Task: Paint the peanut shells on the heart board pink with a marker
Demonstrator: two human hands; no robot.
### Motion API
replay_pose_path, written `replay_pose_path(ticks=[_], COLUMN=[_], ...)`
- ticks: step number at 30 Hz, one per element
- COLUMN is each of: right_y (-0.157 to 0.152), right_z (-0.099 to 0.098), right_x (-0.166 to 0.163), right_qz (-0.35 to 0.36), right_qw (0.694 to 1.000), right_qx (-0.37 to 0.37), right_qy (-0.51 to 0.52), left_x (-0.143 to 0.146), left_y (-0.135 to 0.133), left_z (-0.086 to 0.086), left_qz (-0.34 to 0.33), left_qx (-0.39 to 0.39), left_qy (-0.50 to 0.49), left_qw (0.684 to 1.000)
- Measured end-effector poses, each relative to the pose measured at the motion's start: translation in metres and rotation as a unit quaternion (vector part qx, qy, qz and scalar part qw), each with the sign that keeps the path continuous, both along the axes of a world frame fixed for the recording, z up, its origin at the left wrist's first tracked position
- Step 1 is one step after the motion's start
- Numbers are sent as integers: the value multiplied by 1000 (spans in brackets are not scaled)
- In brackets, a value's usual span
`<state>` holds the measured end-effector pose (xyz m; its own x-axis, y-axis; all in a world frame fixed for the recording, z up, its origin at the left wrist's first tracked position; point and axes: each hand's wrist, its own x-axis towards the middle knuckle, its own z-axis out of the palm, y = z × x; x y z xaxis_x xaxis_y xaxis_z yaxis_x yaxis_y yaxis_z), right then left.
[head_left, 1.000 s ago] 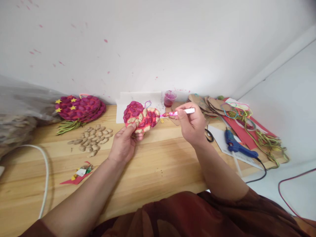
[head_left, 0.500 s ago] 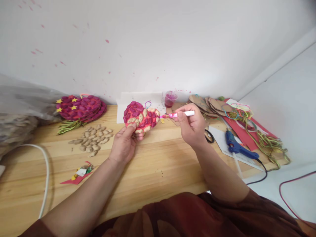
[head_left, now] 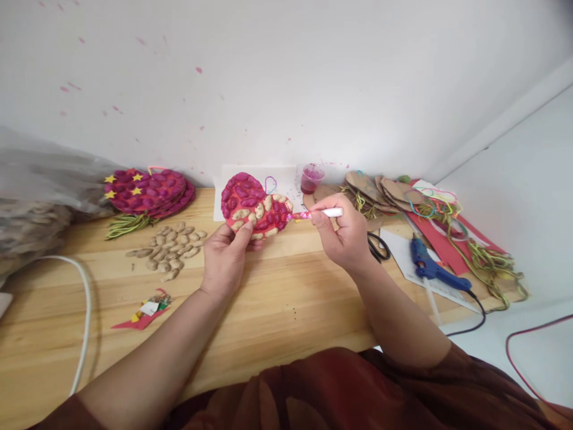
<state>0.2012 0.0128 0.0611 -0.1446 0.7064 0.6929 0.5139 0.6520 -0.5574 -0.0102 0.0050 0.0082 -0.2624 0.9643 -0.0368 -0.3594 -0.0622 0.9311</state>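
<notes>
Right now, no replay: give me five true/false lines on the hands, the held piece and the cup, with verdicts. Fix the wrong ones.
1. The left hand holds a peanut-covered piece. True.
2. That piece is magenta all over. False: bare tan peanuts show among the magenta ones.
3. The right hand holds a brush. True.
4. Nothing blue lies to the right of the right hand. False: a blue glue gun lies there.
5. The clear cup has reddish-purple liquid in it. True.
</notes>
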Motion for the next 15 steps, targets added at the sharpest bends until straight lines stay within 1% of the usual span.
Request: replay_pose_path(ticks=[3,9,15], right_y=[1,1,2], right_z=[1,-1,-1], right_x=[-1,-3,-2], right_qz=[-6,22,5], right_qw=[1000,998,998], right_qx=[20,23,44], right_qy=[1,-51,-43], left_x=[0,-1,1], left_y=[0,1,1], left_z=[-1,-1,1], left_qz=[2,6,7], left_qx=[4,-2,-16], left_qy=[13,12,-4], left_qw=[1000,1000,1000])
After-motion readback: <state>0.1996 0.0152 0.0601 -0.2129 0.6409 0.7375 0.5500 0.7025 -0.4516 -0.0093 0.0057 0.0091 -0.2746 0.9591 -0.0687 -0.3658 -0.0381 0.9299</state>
